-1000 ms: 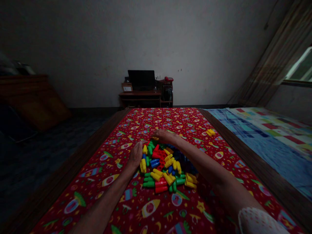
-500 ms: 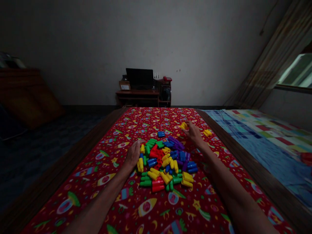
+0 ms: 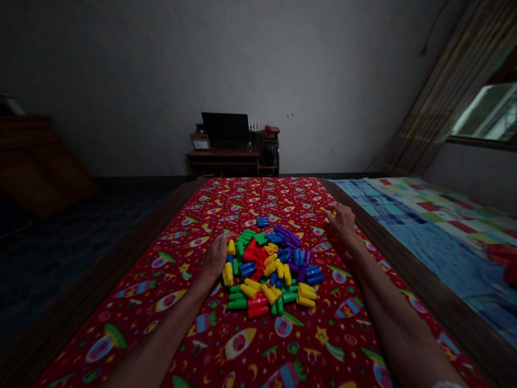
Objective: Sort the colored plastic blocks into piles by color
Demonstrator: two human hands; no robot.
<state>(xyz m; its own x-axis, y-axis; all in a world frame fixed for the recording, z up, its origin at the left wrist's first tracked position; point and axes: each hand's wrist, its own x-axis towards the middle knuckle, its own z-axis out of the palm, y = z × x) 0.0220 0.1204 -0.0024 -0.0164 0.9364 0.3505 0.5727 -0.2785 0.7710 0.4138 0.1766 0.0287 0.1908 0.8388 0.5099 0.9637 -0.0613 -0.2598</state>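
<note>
A heap of plastic blocks (image 3: 269, 269) in red, yellow, green, blue and purple lies on a red cloth printed with rockets (image 3: 250, 345). My left hand (image 3: 215, 257) rests flat against the heap's left side, fingers stretched along the yellow and green pieces, holding nothing. My right hand (image 3: 342, 221) is off to the right near the cloth's edge. Its fingers are curled over a yellow block (image 3: 332, 214), of which only a sliver shows. One blue block (image 3: 263, 221) lies alone just beyond the heap.
The cloth covers a low wooden platform with a dark rim (image 3: 407, 269). A checked blue sheet (image 3: 436, 231) lies to the right. A desk with a dark screen (image 3: 226, 132) stands at the far wall, and a curtain (image 3: 444, 102) hangs at the right.
My right hand left the far side of the heap and swept right to the loose yellow blocks by the cloth's edge, now covering them. My left hand stayed at the heap.
</note>
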